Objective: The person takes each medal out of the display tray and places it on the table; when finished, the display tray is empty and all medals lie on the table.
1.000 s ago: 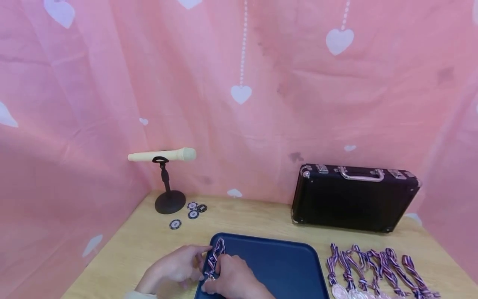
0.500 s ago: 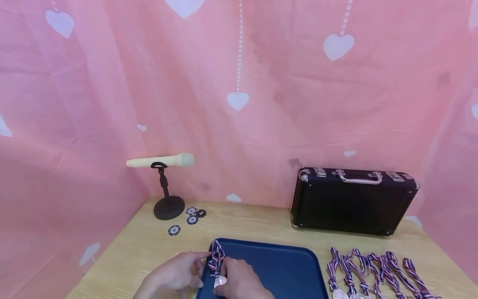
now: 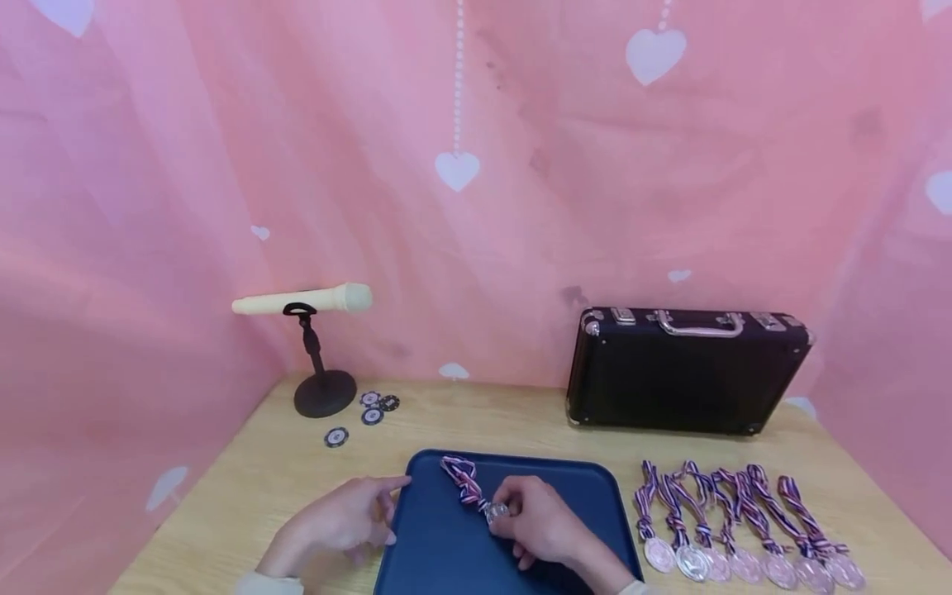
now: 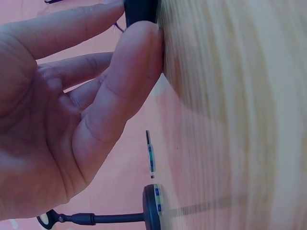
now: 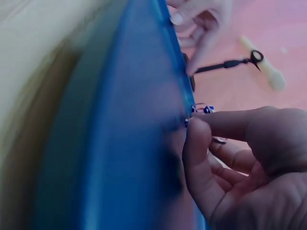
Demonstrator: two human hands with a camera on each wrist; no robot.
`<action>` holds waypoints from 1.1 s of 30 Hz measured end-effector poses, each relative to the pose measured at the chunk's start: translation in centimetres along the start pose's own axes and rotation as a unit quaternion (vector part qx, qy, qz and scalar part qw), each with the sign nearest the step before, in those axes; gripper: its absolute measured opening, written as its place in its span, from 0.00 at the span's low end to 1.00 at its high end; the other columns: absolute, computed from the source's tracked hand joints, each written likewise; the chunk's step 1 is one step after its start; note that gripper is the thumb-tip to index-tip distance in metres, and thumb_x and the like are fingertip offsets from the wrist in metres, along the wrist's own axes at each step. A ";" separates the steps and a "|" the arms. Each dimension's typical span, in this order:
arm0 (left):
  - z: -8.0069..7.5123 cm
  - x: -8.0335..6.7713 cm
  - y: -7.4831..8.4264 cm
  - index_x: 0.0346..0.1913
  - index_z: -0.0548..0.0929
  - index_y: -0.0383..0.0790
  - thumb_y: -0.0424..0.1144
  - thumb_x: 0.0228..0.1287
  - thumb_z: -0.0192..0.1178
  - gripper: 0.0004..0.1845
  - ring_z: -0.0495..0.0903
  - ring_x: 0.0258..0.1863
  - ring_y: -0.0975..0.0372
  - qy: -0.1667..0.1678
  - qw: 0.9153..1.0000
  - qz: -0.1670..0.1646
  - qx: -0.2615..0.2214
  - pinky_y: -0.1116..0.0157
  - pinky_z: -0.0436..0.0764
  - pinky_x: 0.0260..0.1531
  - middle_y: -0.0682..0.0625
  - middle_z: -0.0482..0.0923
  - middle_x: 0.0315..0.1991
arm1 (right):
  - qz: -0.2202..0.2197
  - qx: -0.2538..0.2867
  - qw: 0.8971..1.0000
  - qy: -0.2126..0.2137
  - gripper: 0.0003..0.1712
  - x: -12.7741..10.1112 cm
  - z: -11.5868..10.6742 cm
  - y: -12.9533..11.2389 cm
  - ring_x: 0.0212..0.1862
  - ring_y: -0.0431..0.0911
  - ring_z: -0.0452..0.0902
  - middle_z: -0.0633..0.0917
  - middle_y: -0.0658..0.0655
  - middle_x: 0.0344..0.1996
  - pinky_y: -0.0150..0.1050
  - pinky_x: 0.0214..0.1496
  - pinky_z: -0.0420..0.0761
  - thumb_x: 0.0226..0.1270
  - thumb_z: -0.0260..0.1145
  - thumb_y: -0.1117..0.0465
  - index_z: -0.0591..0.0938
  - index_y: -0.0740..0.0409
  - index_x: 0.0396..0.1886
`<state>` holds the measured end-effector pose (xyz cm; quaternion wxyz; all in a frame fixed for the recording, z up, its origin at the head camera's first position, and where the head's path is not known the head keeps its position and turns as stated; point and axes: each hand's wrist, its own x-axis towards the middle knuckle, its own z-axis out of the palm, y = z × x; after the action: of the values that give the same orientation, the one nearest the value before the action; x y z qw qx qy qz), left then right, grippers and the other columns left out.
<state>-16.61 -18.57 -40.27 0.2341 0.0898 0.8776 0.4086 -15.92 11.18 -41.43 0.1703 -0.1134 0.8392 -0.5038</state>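
Note:
A silver medal (image 3: pixel 496 512) on a striped ribbon (image 3: pixel 467 481) is over the blue tray (image 3: pixel 439 545). My right hand (image 3: pixel 539 522) pinches the medal's disc between thumb and fingers, and the ribbon trails off toward the tray's far left corner. In the right wrist view the right thumb and index finger (image 5: pixel 223 125) meet near a bit of ribbon; the disc is mostly hidden. My left hand (image 3: pixel 345 522) lies at the tray's left side, its spread index finger and thumb touching the rim. The left wrist view shows that thumb (image 4: pixel 129 72) against the dark tray edge.
Several medals with knotted ribbons (image 3: pixel 744 529) lie in a row right of the tray. A black briefcase (image 3: pixel 687 372) stands behind. At the back left are a cream microphone (image 3: pixel 305 301) on a black stand (image 3: pixel 325 392) and several poker chips (image 3: pixel 372 416). A pink curtain hangs behind.
My right hand has moved the medal rightward from the tray's left edge, its ribbon now slanting. The left hand stays at the tray's left rim. The head view has shifted slightly.

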 end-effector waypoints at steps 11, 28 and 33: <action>-0.1 -0.2 -0.2 0.78 0.70 0.38 0.24 0.61 0.71 0.42 0.78 0.23 0.56 -0.010 1.000 0.009 -0.003 0.64 0.81 0.19 0.46 0.76 0.39 | 0.001 0.132 0.991 0.014 0.14 -2.1 -2.6 2.0 0.18 0.40 0.76 0.79 0.53 0.23 0.34 0.18 0.82 0.71 0.70 0.66 0.81 0.68 0.52; 0.5 -0.5 -0.7 0.78 0.67 0.32 0.24 0.61 0.71 0.42 0.79 0.25 0.56 -0.019 0.999 0.031 -0.003 0.60 0.84 0.21 0.46 0.76 0.39 | 0.014 0.165 0.984 0.072 0.24 -6.3 -8.8 4.4 0.22 0.41 0.79 0.82 0.54 0.31 0.34 0.23 0.84 0.74 0.69 0.63 0.75 0.70 0.63; 0.2 -0.7 0.0 0.79 0.67 0.34 0.23 0.61 0.70 0.42 0.79 0.27 0.55 -0.009 1.000 0.025 -0.001 0.60 0.85 0.21 0.46 0.76 0.40 | -0.002 0.147 0.983 0.108 0.27 -8.1 -11.9 4.7 0.22 0.40 0.79 0.82 0.55 0.30 0.35 0.23 0.85 0.75 0.67 0.64 0.73 0.72 0.67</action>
<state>-15.96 -18.64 -40.12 0.2323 0.1148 0.8723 0.4146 -13.36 25.92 -39.01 0.0922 -0.0334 0.7694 -0.6312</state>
